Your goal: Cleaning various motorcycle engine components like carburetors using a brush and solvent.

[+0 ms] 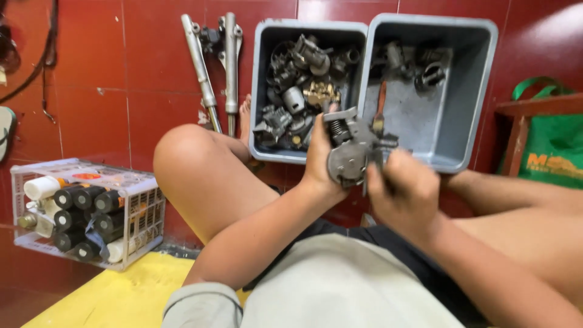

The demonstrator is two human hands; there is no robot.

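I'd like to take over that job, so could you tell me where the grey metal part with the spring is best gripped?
Probably by its round flat body, from the left, as the left hand does now. That keeps the spring and the right side clear, where the right hand works on it.

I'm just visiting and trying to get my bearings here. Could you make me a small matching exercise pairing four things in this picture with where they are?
Things:
1. grey metal part
2. white wire basket
3. fork tubes
4. green bag

Places:
A. far right, beside a wooden frame
B. lower left, holding black and white cylinders
C. held between the left hand and right hand
D. lying on the red tiles, left of the two grey bins

Pairs: 1-C, 2-B, 3-D, 4-A
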